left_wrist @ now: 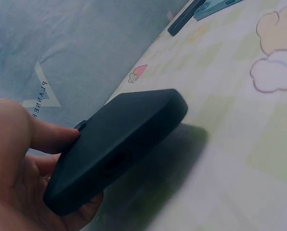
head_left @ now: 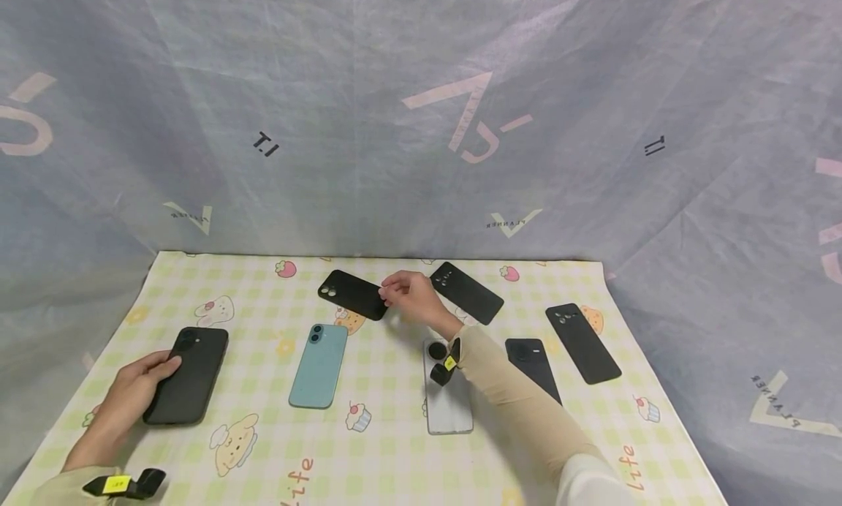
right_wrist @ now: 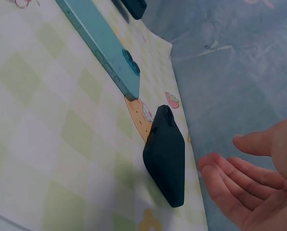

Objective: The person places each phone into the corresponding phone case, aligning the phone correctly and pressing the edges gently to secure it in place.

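Black phone [head_left: 188, 378] at nine o'clock on the worktop [head_left: 388, 458], head view, lens end toward twelve. Left hand [head_left: 128, 390] grips it from its eight-o'clock side, thumb on the upward face, fingers under the edge. Left wrist view: dark shadow beneath; the phone is probably tipped off the cloth, though contact is hard to judge.

Teal phone [head_left: 319, 371] lies at its three o'clock. At one o'clock from that, a black case [head_left: 351, 294] with lens holes. Right hand [head_left: 414, 297] at the case's three o'clock, holding nothing: fingers gently bent, thumb apart; right wrist view shows a gap to the case.

Second case [head_left: 468, 294] at the right hand's three o'clock. White phone [head_left: 454, 411] partly under the right forearm; dark phone [head_left: 534, 367] at its two o'clock; third case [head_left: 583, 345] farther out.

Grey curtain [head_left: 355, 162] at twelve.
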The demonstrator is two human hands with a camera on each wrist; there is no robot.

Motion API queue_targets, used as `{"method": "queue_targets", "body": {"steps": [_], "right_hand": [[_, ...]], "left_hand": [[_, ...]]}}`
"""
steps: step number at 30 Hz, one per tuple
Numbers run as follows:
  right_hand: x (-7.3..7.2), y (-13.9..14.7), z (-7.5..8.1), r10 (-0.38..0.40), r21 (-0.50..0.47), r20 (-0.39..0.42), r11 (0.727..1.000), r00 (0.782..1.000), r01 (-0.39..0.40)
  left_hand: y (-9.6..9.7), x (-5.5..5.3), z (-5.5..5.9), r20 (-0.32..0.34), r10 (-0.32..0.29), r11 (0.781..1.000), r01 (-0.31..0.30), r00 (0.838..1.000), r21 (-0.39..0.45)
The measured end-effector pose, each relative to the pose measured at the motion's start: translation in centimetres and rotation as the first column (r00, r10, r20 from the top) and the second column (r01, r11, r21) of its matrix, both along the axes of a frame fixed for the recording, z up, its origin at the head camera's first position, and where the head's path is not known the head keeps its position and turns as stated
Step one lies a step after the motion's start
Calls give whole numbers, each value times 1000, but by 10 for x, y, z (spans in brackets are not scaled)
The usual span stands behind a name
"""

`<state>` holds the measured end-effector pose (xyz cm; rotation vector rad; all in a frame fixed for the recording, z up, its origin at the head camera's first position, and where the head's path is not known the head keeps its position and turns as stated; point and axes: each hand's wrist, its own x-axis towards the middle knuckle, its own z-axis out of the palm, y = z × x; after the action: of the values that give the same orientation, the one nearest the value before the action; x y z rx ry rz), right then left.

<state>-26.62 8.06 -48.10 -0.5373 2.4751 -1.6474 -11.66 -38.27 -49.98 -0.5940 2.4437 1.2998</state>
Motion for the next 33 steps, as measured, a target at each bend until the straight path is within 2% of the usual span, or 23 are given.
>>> {"method": "queue_targets", "body": {"steps": [7,19,22,27,33], "right_hand": [[-11,0,0,29,116,-48,993,998,-23],[-27,-4,-9,41,251,-96,968,995,-16],[-27,-7,-7,54,271,-106,962,993,-23],[-28,-13,-6,69,293,-107,955,992,-35],[-30,-17,-5,85,299,-106,953,991,-50]], "left_hand": [[4,-2,-4,-19,51,998,-52,999,-36],[6,-1,-7,-31,11,993,-15,999,-119],[6,-1,-8,-29,-28,980,22,999,-196],[7,0,-8,-28,-108,944,94,994,-316],[13,2,-6,-21,-76,926,62,997,-372]]}}
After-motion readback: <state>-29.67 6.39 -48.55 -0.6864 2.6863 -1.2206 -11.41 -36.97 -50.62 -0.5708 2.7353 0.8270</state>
